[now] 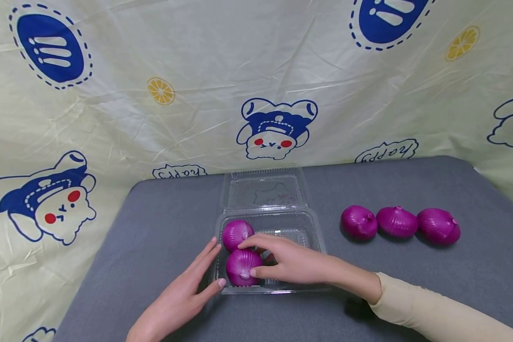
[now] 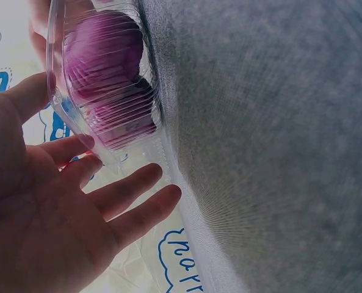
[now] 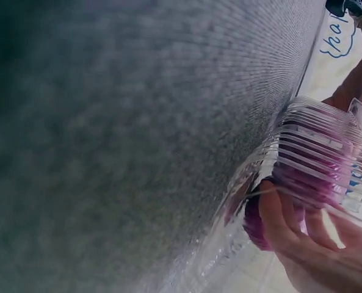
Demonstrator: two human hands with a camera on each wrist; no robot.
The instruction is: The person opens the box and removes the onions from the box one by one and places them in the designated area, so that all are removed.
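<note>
A clear plastic clamshell box [image 1: 318, 232] lies with its lid folded back. Two purple onions sit along its left side, one far [image 1: 236, 233] and one near [image 1: 241, 269]. Reaching in from the right, my right hand [image 1: 292, 260] holds the near onion between thumb and fingers. My left hand [image 1: 181, 294] is at the box's left wall, fingers extended and spread. In the left wrist view, the left hand [image 2: 58, 201] has its thumb by the rim, and the onions show through the ribbed wall. The right wrist view shows the right hand [image 3: 315, 250] partly behind clear plastic.
Three more purple onions, left [image 1: 358, 223], middle [image 1: 396, 222] and right [image 1: 438, 227], stand in a row right of the box. The transparent lid [image 1: 262, 190] reaches toward the back edge of the grey table [image 1: 162, 218]. Behind hangs a printed cloth [image 1: 205, 57].
</note>
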